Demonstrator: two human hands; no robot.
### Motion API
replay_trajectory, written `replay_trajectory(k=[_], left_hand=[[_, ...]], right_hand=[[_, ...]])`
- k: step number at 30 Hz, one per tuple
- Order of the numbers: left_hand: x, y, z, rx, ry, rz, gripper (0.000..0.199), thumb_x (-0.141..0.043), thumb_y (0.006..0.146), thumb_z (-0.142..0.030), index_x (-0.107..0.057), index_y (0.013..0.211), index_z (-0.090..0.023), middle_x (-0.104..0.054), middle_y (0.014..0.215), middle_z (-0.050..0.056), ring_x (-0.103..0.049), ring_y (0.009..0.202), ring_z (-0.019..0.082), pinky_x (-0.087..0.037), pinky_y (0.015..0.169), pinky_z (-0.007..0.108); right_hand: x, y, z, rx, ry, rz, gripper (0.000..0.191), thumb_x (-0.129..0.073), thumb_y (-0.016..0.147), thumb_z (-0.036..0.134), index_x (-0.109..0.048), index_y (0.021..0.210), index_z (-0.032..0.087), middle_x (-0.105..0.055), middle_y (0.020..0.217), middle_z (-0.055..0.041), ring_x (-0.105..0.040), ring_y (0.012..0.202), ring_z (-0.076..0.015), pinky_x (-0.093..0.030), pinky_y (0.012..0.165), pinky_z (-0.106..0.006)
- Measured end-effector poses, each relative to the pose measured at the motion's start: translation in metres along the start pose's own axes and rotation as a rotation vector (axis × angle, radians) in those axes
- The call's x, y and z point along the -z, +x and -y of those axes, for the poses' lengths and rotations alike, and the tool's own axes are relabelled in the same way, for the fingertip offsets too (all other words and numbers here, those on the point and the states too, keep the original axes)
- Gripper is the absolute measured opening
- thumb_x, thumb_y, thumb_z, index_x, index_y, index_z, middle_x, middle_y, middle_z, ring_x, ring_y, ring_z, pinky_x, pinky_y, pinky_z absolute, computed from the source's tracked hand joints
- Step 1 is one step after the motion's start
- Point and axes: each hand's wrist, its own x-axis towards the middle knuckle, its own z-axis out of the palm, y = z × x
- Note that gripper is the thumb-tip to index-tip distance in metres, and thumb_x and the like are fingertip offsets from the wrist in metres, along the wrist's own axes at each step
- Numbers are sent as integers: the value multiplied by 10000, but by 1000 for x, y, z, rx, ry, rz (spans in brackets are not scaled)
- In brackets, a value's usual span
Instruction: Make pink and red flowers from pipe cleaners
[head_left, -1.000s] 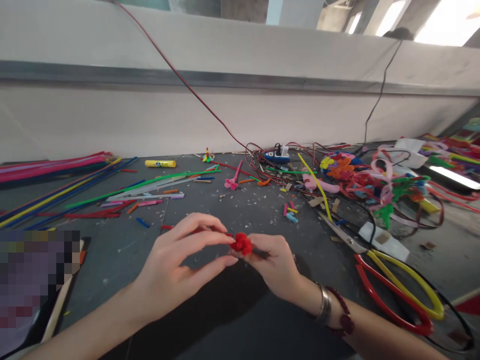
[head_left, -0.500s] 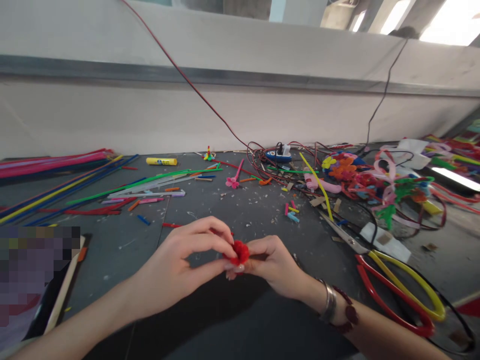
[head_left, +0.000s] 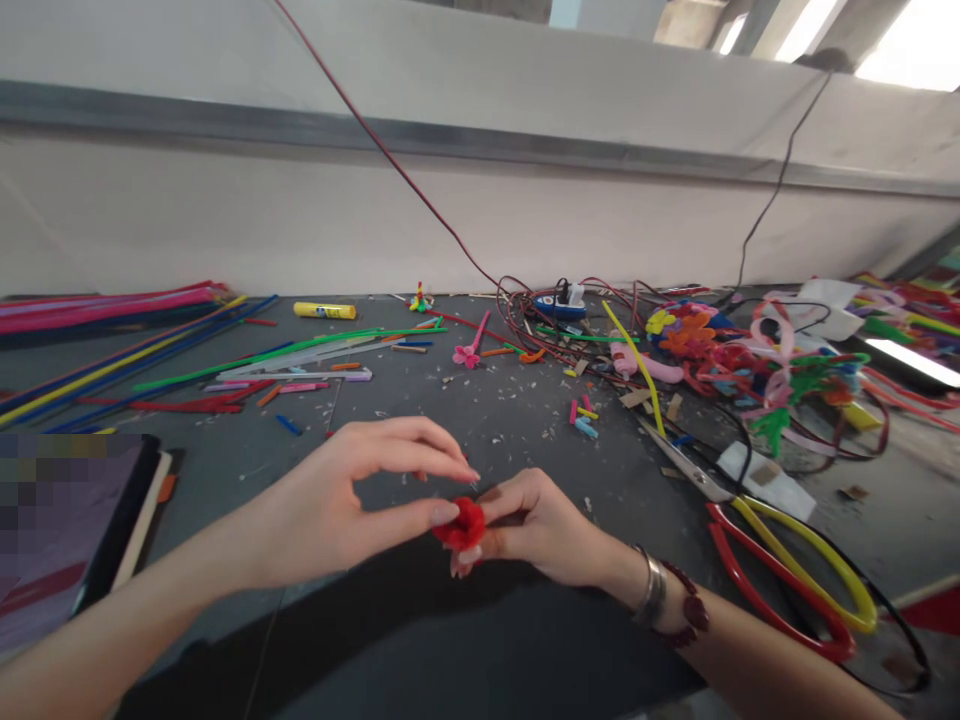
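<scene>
A small fuzzy red flower [head_left: 466, 522] is pinched between the thumb and fingers of my right hand [head_left: 544, 525], low in the centre of the view. My left hand [head_left: 352, 500] comes in from the left with its fingers apart; its thumb tip touches the flower's left side and its other fingertips hover just above. The right wrist wears a silver bracelet and a dark red beaded one. Behind the hands lies a pink flower [head_left: 466, 355] on a stem.
Scissors [head_left: 795, 580] with red and yellow handles lie at the right. Behind them are coloured craft flowers [head_left: 690, 340] and cables. Fuzzy sticks [head_left: 135, 365] and a glue stick [head_left: 324, 311] lie at the left, with a dark-edged pad [head_left: 67, 540] nearer.
My left index finger has lifted off the red flower, widening the gap to the thumb. The flower has shifted slightly left and down in view.
</scene>
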Motion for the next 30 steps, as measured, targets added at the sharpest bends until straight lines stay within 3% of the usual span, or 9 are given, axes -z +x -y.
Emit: replay_trajectory(k=[5,14,19,22,26,30], left_hand=[[0,2,-5,1,-65,226,173,-561,799,-209,-679,912,-266,-657,897,-22,-609,774,89,-431,743,156],[-4,-1,-3,21,-158,279,154,-532,815,-174,-670,861,-226,-669,798,-23,-602,725,86,-439,701,161],[-5,0,1,36,-162,303,143,-530,818,-172,-658,856,-222,-663,765,-29,-595,697,82,-435,674,161],[-2,-1,0,22,-91,229,138,-530,822,-206,-655,876,-232,-662,837,-20,-595,747,93,-434,703,172],[2,-5,-9,13,136,3,120,-610,760,-293,-666,852,-238,-630,930,-4,-580,819,122,-436,740,206],[-10,-11,-17,-134,338,-144,99,-597,771,-252,-673,822,-215,-619,911,25,-565,837,147,-447,721,235]], right_hand=[[2,-1,-3,-39,-39,138,87,-648,716,168,-712,759,128,-689,710,-25,-627,674,-99,-494,696,-211],[2,-1,-12,-207,254,276,151,-688,675,216,-697,772,102,-677,688,-28,-630,625,-97,-512,663,-231],[1,0,-13,-244,311,324,78,-686,672,163,-697,725,107,-670,660,-10,-625,594,-78,-510,639,-209],[1,1,-12,-197,229,276,59,-676,685,147,-701,730,117,-674,665,-7,-629,596,-86,-511,649,-220],[2,2,-9,-65,37,78,133,-693,672,238,-707,725,118,-684,686,-26,-631,622,-110,-507,653,-229],[0,3,-7,65,-109,-33,241,-685,659,364,-716,739,138,-685,672,-29,-626,635,-119,-502,622,-209]])
